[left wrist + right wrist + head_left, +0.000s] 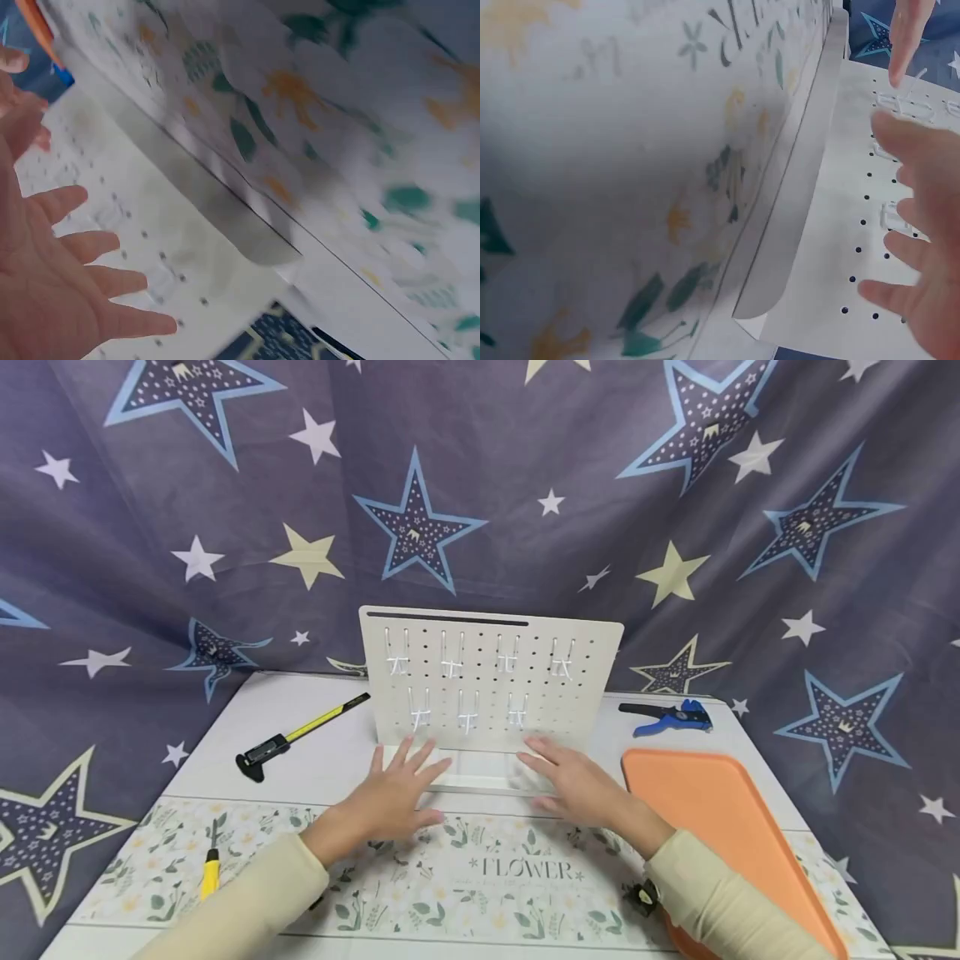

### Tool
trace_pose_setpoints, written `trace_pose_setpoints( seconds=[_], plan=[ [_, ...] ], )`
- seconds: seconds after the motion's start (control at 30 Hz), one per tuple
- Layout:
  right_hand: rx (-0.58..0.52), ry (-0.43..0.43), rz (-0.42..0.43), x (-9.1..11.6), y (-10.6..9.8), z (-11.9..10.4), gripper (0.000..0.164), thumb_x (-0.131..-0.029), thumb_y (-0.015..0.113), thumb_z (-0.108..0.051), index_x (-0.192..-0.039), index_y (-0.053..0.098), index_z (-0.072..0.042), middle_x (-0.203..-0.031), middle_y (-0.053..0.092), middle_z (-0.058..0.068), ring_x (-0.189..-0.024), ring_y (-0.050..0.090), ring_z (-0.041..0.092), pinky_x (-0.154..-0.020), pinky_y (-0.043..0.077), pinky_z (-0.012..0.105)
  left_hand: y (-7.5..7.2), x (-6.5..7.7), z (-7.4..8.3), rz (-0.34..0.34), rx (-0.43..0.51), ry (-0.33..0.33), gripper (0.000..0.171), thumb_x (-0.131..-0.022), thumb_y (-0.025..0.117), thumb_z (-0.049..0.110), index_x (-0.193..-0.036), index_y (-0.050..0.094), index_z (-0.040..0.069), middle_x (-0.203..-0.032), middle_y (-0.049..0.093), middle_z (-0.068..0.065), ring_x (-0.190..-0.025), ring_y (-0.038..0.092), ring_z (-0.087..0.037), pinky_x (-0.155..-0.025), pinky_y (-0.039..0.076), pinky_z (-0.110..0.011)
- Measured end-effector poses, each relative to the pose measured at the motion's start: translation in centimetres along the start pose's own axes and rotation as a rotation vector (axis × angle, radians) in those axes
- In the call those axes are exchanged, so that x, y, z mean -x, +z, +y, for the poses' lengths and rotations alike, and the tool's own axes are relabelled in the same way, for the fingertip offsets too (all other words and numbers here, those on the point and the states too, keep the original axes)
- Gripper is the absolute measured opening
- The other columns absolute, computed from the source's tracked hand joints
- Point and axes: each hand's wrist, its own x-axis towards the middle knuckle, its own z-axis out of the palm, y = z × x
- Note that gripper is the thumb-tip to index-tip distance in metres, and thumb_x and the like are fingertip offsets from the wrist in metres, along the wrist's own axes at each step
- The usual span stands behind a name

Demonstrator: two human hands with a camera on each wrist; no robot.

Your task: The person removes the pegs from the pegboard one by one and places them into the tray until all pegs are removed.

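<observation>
A white pegboard [480, 681] stands upright at the back of the table, fitted with several white hooks [452, 667] in two rows. Its flat base ledge [487, 768] juts toward me. My left hand [393, 793] is spread in front of the board's lower left, fingers straight and holding nothing. Opposite it, my right hand [576, 783] hovers by the lower right, fingers extended and apart. In the left wrist view the left fingers [112, 281] overlap the board, and the right wrist view has the right hand [930, 232] in front of it.
Left of the board lies a caliper [281, 743] with a yellow beam; nearer is a yellow-handled tool [211, 872]. Blue wire strippers [671, 717] lie at back right, above an orange tray [705, 793]. A small dark object [642, 896] sits by my right sleeve. A floral mat [465, 897] crosses the table.
</observation>
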Motion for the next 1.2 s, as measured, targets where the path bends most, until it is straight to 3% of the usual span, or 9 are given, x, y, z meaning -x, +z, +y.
trace_pose_setpoints(
  seconds=[0.1,0.23,0.4,0.6,0.8,1.0,1.2],
  plan=[
    [0.004,0.035,0.158,-0.7,-0.3,0.3,0.058,-0.086,0.082,-0.027,-0.136,0.062,-0.007,-0.140,0.061,0.016,-0.127,0.061,0.034,-0.102,0.053,0.048,-0.6,0.4,-1.7,0.082,0.034,-0.031,0.063,-0.096,0.068,0.037,-0.151,0.048,0.012,-0.162,0.036,-0.020,-0.149,0.032,-0.048,-0.113,0.025,-0.076],
    [-0.014,0.140,0.316,-1.9,-0.4,0.7,0.042,-0.086,0.083,-0.021,-0.124,0.069,-0.011,-0.120,0.070,0.009,-0.112,0.068,0.028,-0.093,0.058,0.044,-1.7,0.3,-4.1,0.247,0.105,-0.102,0.048,-0.097,0.068,0.021,-0.139,0.057,0.002,-0.144,0.055,-0.021,-0.132,0.054,-0.043,-0.107,0.045,-0.061],
    [-0.008,0.195,0.437,-3.8,0.0,1.3,0.036,-0.085,0.083,-0.018,-0.118,0.070,-0.011,-0.113,0.072,0.007,-0.100,0.071,0.024,-0.082,0.060,0.039,-3.4,-0.9,-6.4,0.413,0.241,-0.225,0.049,-0.099,0.063,0.014,-0.142,0.049,-0.005,-0.135,0.056,-0.026,-0.121,0.060,-0.041,-0.101,0.051,-0.054],
    [-0.008,0.216,0.494,-5.6,0.9,1.4,0.034,-0.084,0.084,-0.018,-0.115,0.072,-0.013,-0.115,0.073,0.004,-0.091,0.073,0.019,-0.077,0.060,0.033,-4.9,-3.0,-8.1,0.485,0.458,-0.348,0.056,-0.103,0.056,0.017,-0.150,0.036,-0.005,-0.143,0.048,-0.028,-0.127,0.057,-0.044,-0.106,0.048,-0.054],
    [0.020,0.250,0.495,-6.7,1.5,1.2,0.025,-0.086,0.082,-0.018,-0.109,0.074,-0.017,-0.110,0.074,0.000,-0.094,0.071,0.019,-0.075,0.060,0.033,-5.5,-4.8,-8.6,0.628,0.637,-0.415,0.048,-0.104,0.056,0.018,-0.147,0.044,0.003,-0.138,0.058,-0.022,-0.125,0.061,-0.038,-0.103,0.052,-0.049],
    [0.037,0.272,0.511,-7.3,1.9,1.1,0.019,-0.086,0.081,-0.015,-0.104,0.076,-0.016,-0.103,0.074,-0.001,-0.087,0.071,0.017,-0.070,0.059,0.032,-5.8,-5.8,-8.7,0.667,0.628,-0.430,0.039,-0.103,0.058,0.018,-0.138,0.053,0.002,-0.125,0.064,-0.020,-0.117,0.063,-0.036,-0.101,0.051,-0.049],
    [0.060,0.287,0.534,-7.3,2.0,1.3,0.017,-0.086,0.080,-0.010,-0.102,0.075,-0.015,-0.098,0.074,0.000,-0.080,0.071,0.016,-0.064,0.057,0.029,-5.7,-6.5,-8.7,0.681,0.620,-0.425,0.028,-0.103,0.060,0.018,-0.128,0.059,0.004,-0.111,0.064,-0.016,-0.101,0.062,-0.031,-0.085,0.052,-0.039]
  ],
)
